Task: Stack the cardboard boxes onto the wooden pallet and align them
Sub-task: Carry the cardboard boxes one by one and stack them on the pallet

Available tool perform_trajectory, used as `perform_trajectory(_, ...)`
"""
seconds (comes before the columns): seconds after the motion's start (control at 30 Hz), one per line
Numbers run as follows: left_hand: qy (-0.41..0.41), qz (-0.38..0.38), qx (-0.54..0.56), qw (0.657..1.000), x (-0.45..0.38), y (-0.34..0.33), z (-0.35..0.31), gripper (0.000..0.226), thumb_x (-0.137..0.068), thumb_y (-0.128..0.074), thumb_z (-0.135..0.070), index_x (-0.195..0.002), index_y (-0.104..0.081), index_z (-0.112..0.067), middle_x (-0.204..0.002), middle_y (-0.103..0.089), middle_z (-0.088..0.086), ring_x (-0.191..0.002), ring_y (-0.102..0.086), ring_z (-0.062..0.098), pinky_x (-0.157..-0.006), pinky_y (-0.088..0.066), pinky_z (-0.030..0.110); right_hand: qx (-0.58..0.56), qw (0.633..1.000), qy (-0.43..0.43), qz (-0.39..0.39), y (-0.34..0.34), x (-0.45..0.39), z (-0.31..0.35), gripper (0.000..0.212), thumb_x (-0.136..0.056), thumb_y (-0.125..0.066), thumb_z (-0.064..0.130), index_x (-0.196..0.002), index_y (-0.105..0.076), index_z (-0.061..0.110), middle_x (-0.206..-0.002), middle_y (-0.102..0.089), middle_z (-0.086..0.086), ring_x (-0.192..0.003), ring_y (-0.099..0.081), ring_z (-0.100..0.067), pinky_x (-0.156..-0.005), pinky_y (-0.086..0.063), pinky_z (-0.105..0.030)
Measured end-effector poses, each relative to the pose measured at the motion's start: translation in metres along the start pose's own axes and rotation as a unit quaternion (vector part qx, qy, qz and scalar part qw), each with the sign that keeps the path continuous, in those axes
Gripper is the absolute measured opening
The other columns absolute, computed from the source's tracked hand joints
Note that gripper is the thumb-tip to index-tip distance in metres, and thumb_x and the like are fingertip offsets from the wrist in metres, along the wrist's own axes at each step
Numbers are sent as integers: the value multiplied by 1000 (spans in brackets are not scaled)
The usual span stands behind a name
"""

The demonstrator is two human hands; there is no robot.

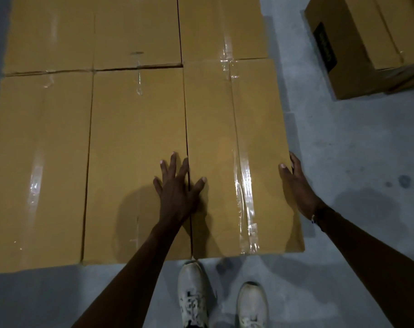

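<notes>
Several taped brown cardboard boxes lie side by side in two rows below me, forming a flat layer. The near right box (260,129) has clear tape along its top. My left hand (177,188) lies flat with fingers spread across the seam between that box and the near middle box (137,143). My right hand (298,188) presses against the near right box's right side edge, thumb on top. The near left box (38,162) sits flush beside the middle one. The wooden pallet is hidden beneath the boxes.
Another cardboard box (367,43) with a dark label stands apart on the grey concrete floor (355,150) at the upper right. My two pale shoes (194,294) stand at the front edge of the stack.
</notes>
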State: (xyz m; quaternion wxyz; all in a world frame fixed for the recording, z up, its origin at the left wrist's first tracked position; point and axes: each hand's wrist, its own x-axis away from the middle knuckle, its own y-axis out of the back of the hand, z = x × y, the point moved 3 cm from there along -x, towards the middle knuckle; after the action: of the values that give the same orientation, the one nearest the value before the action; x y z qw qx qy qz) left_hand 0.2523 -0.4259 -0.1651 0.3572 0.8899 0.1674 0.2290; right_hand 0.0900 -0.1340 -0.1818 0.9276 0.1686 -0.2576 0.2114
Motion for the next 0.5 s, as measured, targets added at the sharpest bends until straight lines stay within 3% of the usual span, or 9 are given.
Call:
perform_trajectory(0.23, -9, -58, -56, 997, -2, -12, 5, 75, -100, -55, -64, -161, -38, -24, -175, -14, 0, -163, -3, 30, -124, -3, 66, 23, 999, 21, -6, -1, -10, -12, 80, -101, -47, 65, -168, -14, 35, -174, -23, 8, -159, -25, -16, -131, -21, -49)
perform_trajectory(0.33, -28, -58, -82, 995, 0, -13, 1, 68, -104, -52, -59, -162, -36, -29, -175, -18, -1, -163, -5, 30, -124, -4, 67, 34, 999, 27, -13, -3, -13, -16, 85, -97, -49, 75, -167, -17, 38, -172, -28, 9, -157, -30, -16, -130, -23, -49)
perform_trajectory(0.43, -56, -5, -86, 995, 5, -16, 1, 70, -103, -35, -65, -164, -31, -30, -176, -11, -3, -163, 0, 27, -126, -1, 68, 43, 999, 22, -15, -2, -9, -17, 74, -104, -48, 64, -167, -21, 36, -168, -35, 11, -154, -35, -16, -129, -25, -45)
perform_trajectory(0.5, -67, 30, -106, 992, 14, -16, 5, 76, -101, -35, -68, -166, -24, -31, -176, -3, -4, -163, 4, 26, -126, 0, 66, 58, 998, 26, -5, -3, 1, -18, 67, -108, -48, 54, -166, -23, 36, -165, -39, 13, -151, -38, -15, -126, -28, -41)
